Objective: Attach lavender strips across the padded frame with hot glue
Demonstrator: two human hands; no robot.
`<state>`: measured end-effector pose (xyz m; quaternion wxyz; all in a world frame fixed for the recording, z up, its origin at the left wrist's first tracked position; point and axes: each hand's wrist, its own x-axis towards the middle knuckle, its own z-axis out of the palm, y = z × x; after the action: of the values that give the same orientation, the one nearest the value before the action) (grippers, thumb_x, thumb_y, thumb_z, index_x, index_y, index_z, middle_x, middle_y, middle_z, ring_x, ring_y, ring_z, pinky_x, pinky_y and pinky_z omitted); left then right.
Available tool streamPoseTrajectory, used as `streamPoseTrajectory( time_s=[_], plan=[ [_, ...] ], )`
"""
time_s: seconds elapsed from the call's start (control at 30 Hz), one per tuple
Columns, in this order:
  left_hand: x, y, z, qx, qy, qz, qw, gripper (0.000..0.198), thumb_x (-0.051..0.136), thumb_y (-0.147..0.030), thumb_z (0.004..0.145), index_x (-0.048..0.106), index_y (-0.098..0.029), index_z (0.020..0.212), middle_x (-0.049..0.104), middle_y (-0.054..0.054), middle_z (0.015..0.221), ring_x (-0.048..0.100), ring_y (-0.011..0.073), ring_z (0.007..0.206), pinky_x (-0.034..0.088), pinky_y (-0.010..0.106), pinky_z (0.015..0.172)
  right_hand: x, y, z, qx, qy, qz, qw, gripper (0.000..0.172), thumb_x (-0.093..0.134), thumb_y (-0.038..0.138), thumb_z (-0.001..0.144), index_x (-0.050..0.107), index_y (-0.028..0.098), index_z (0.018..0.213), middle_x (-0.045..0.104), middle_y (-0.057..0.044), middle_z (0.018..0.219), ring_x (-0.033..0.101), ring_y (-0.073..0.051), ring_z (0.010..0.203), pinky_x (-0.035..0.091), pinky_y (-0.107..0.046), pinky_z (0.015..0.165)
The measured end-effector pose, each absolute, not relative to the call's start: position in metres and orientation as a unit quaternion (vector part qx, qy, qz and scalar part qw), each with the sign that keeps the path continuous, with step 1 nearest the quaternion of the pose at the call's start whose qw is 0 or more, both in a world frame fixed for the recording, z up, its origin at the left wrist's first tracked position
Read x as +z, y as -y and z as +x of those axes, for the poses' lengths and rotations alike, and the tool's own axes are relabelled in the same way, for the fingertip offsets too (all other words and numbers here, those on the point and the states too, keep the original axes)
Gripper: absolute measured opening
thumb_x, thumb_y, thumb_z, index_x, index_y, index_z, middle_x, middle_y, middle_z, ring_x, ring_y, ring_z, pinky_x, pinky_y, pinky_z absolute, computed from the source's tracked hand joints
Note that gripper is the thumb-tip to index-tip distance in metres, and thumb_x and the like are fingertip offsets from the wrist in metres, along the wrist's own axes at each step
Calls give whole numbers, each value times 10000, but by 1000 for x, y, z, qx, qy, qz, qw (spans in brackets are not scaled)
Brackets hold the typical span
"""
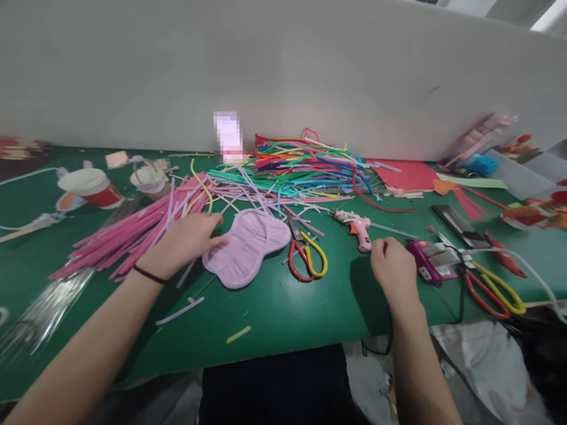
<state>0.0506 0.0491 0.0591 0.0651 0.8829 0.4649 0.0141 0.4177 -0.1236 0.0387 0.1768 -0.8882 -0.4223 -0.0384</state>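
From here I see pink fuzzy stems (pixel 119 236) at left, then my left hand (pixel 188 236) over their near right side — thumb and forefinger parted, thumb at the left edge of the lilac lobed piece (pixel 243 254). Scissors (pixel 297 235) lie just right, then the pink glue gun (pixel 357 223). My right hand (pixel 394 268) curls beside its handle — I can't tell whether it holds anything.
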Motion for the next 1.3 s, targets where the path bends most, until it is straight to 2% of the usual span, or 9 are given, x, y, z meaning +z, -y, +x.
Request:
streamPoseTrajectory(
  time_s=[0.07,0.13,0.23,0.37,0.5,0.7,0.83,1.1,1.3],
  plan=[
    [58,-43,69,97,-415,904,-33,373,501,-360,918,640,-178,1212,652,156,1073,605,315,1039,475,408,855,36,118,430,-59,427,-895,117,394,423,377,970,652,57,978,695,-241,955,660,-353,920,445,-398,781],
    [54,-39,90,124,-328,936,-3,418,412,-236,955,570,-237,1342,615,111,1095,599,224,951,469,333,823,31,110,435,-66,430,-898,67,572,495,540,937,617,-1,1078,668,-292,1027,642,-397,993,451,-422,817],
    [45,-40,113,79,-252,964,-30,415,401,-173,945,627,-242,1287,605,95,984,568,208,853,441,312,748,20,94,435,-59,433,-899,23,719,510,662,888,596,-29,1070,651,-320,1006,636,-420,991,459,-446,816],
    [36,-43,113,67,-243,966,-60,305,412,-221,942,698,-151,1023,619,122,883,571,256,845,446,363,739,4,80,434,-72,468,-878,69,613,552,577,888,574,-6,1076,640,-320,1025,617,-410,1015,459,-454,828],
    [30,-34,95,114,-284,952,11,321,373,-255,950,661,-147,1040,667,134,937,613,264,909,474,387,827,5,78,440,-44,410,-895,171,460,544,444,852,562,45,1080,659,-267,959,632,-357,876,460,-423,745],
    [22,-25,86,205,-359,897,154,368,435,-469,955,644,-168,994,699,94,959,633,245,917,475,361,857,44,95,424,-106,352,-874,318,484,591,426,784,498,150,1171,646,-91,816,596,-271,687,422,-367,660],
    [19,-26,89,224,-379,877,195,393,485,-531,920,647,-174,932,700,78,910,634,238,873,472,355,830,58,101,386,-85,502,-816,273,474,598,567,800,540,193,1086,636,-50,757,560,-226,631,385,-325,611],
    [18,-24,89,231,-398,856,235,364,513,-521,893,646,-186,942,705,74,920,640,235,865,477,350,819,39,88,342,-57,669,-693,263,381,579,472,845,630,156,1052,718,-136,1035,659,-253,835,472,-344,675],
    [21,-23,90,233,-416,847,234,341,519,-508,873,628,-186,907,700,71,918,634,224,832,475,343,788,37,84,336,-56,686,-684,242,396,549,456,882,638,152,1120,721,-140,1091,674,-246,827,499,-354,701]
  ],
)
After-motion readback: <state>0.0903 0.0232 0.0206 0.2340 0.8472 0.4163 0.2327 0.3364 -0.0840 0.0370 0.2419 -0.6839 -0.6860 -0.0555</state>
